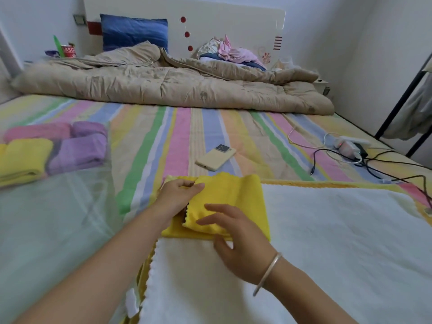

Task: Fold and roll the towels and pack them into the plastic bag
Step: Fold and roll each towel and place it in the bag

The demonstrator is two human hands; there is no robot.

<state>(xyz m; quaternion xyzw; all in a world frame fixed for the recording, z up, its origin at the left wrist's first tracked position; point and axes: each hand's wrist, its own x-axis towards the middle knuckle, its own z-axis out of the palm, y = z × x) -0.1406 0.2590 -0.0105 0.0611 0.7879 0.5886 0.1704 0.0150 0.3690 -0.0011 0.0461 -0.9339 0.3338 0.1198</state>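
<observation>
A yellow towel (pixel 243 195), partly folded, lies on a white towel (pixel 327 242) spread over the bed. My left hand (pixel 180 195) pinches the folded flap's upper edge. Just below it, my right hand (pixel 238 235) hovers over the flap's lower corner with fingers spread and relaxed; a bangle is on its wrist. At the far left a clear plastic bag (pixel 58 206) holds rolled towels: pink (pixel 37 132), purple (pixel 79 153) and yellow (pixel 23 160).
A phone (pixel 216 157) lies face down on the striped sheet (pixel 163 136) beyond the yellow towel. A power strip with cables (pixel 350 148) sits at the right. A beige quilt (pixel 163 85), blue pillow (pixel 134 31) and clothes pile (pixel 229 53) fill the bed's head.
</observation>
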